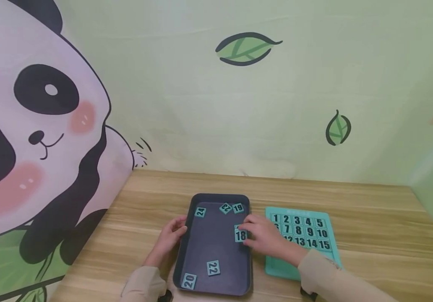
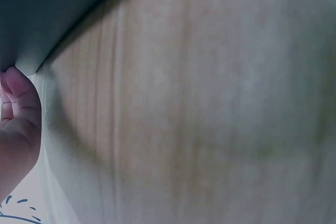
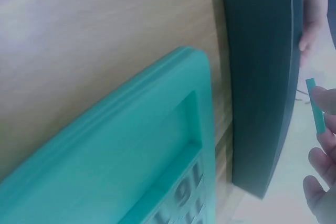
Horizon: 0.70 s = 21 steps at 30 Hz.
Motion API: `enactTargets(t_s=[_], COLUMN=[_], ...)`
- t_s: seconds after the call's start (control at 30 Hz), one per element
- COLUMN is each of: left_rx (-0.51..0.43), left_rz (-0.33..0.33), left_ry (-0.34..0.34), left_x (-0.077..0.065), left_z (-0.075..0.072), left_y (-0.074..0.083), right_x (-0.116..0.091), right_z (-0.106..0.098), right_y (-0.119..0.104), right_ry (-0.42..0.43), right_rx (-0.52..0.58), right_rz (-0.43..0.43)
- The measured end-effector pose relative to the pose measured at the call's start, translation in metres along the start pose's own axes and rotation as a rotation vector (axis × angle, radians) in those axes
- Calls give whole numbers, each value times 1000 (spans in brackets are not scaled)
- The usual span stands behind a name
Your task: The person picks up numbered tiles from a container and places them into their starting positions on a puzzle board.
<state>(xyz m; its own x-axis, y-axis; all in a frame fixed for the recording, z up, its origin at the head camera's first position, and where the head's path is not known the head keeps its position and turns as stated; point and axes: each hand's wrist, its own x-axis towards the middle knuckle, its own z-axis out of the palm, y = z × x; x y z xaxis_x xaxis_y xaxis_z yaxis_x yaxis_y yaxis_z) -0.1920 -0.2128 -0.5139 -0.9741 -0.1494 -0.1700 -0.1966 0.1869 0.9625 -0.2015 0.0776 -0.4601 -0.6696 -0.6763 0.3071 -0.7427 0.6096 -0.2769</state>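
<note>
A dark shallow tray (image 1: 216,247) lies on the table, long side pointing away from me. My left hand (image 1: 170,237) grips its left rim, thumb at the edge; in the left wrist view only part of that hand (image 2: 20,114) shows beside the tray wall. Over the tray's right side, my right hand (image 1: 267,237) pinches the number tile 18 (image 1: 241,236). Seen from the right wrist, a thin teal tile edge (image 3: 315,106) stands between thumb and finger. Another tile appears partly hidden behind the 18. To the right lies a teal number board (image 1: 282,268), partly covered by my right forearm.
Tiles 24 (image 1: 200,212), 23 (image 1: 225,208) and 19 (image 1: 238,208) lie at the tray's far end; 22 (image 1: 213,267) and 20 (image 1: 189,281) lie near its front. Number tiles fill the board's upper rows. A printed wall (image 1: 186,105) rises behind the wooden table (image 1: 382,235).
</note>
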Motion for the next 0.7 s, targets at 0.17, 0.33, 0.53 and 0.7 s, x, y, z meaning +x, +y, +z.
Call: enactTargets(t_s=[0.17,0.33,0.53,0.7], left_rx=[3,8,15,13], left_rz=[-2,-3,-10,-9], left_ry=[1,-4,2,-1], left_x=[1,2,4,4], left_z=[-1,-1,0,0], left_y=[-2,-4,-3,-3], right_x=[-19,-39,-61,-79], right_z=[-15,-29,-34,-34], right_y=[6,16,33,45], right_ry=[45,-7,-14,7], right_rx=[16,50,23,9], right_rz=[9,92,138,154])
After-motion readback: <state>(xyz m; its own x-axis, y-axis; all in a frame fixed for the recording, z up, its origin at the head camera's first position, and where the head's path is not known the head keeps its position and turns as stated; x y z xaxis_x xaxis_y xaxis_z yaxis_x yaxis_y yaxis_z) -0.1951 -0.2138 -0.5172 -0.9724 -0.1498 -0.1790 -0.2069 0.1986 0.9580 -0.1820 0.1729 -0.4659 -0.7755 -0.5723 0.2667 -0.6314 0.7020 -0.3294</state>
